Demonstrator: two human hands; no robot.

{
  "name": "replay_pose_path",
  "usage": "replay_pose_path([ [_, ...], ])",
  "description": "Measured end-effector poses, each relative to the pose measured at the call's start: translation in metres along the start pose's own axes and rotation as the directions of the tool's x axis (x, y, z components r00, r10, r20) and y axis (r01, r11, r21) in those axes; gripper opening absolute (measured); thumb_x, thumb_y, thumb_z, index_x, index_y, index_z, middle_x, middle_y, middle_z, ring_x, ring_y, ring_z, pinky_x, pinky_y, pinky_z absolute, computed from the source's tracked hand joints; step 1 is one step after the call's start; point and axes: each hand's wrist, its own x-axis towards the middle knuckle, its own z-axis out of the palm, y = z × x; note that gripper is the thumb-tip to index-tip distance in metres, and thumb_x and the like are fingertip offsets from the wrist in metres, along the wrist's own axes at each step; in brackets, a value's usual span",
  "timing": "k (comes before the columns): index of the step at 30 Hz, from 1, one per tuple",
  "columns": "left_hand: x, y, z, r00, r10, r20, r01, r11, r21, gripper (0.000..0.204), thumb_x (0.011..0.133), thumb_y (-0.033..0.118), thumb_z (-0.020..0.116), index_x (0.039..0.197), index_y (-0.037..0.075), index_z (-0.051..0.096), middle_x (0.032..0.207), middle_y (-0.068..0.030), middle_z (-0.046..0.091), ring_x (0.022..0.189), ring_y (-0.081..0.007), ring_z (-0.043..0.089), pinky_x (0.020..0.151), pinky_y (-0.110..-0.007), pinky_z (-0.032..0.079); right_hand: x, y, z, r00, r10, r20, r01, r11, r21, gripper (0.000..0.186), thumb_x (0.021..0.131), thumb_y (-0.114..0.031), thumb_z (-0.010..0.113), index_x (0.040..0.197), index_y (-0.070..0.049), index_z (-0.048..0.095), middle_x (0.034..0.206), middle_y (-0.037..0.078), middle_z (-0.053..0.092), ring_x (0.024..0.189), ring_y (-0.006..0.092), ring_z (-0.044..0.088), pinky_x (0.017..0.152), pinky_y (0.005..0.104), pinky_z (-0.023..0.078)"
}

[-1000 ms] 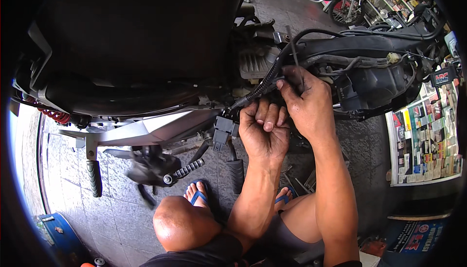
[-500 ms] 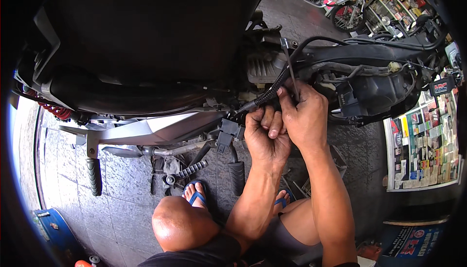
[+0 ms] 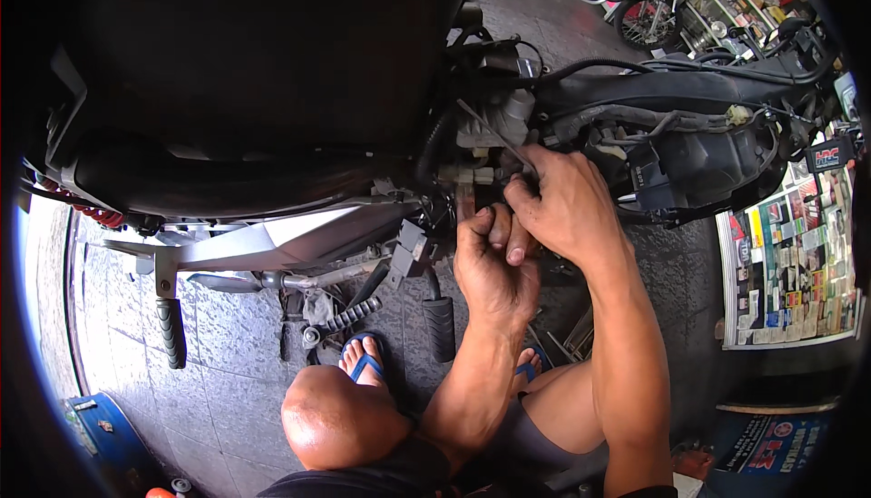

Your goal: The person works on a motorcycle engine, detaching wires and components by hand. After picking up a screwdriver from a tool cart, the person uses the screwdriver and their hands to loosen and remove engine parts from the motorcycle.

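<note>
Both my hands work close together at the middle of a partly stripped motorcycle (image 3: 336, 235). My right hand (image 3: 572, 203) is closed on a thin dark rod-like strip (image 3: 490, 126), which slants up and left past a grey ribbed metal part (image 3: 508, 117). Just left of it and lower, my left hand (image 3: 494, 267) has its fingers curled by the bike's frame; what they grip, if anything, is hidden. Pale connectors (image 3: 467, 174) sit just above the left fingertips. A black corrugated cable sleeve (image 3: 434, 149) runs upward to the left of them.
A black box-shaped electrical part (image 3: 410, 251) hangs beside the footpeg (image 3: 439, 327). The dark seat (image 3: 263, 63) covers the upper left. At right stands a display case (image 3: 789, 271) of small packages; a blue drum (image 3: 113, 430) is at lower left. Another motorcycle's wheel (image 3: 649, 24) shows at the back.
The strip in my right hand has swung from nearly upright to slanting left. The right hand has tilted over, and the corrugated sleeve has moved left, away from my fingers.
</note>
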Motion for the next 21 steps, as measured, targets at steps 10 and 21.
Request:
replay_pose_path([
  [10, 0.008, 0.011, -0.014, 0.997, 0.058, 0.046, -0.065, 0.986, 0.151, 0.028, 0.093, 0.012, 0.046, 0.121, 0.012, 0.046, 0.064, 0.0031, 0.037, 0.053, -0.0104, 0.038, 0.051, -0.024, 0.034, -0.037, 0.021, 0.042, 0.943, 0.259, -0.207, -0.129, 0.861, 0.492, 0.022, 0.084, -0.013, 0.071, 0.102, 0.001, 0.068, 0.072, 0.018, 0.068, 0.066, 0.027, 0.07, 0.06, 0.0337, 0.052],
  [21, 0.011, 0.005, -0.016, 0.992, 0.11, 0.055, -0.118, 0.977, 0.177, 0.029, 0.091, 0.013, 0.045, 0.119, 0.008, 0.05, 0.062, 0.0024, 0.035, 0.052, -0.0101, 0.036, 0.05, -0.023, 0.033, -0.024, 0.013, 0.056, 0.93, 0.345, -0.129, -0.144, 0.662, 0.735, 0.019, 0.083, -0.011, 0.078, 0.079, 0.002, 0.065, 0.069, 0.003, 0.065, 0.062, 0.007, 0.055, 0.057, 0.025, 0.044],
])
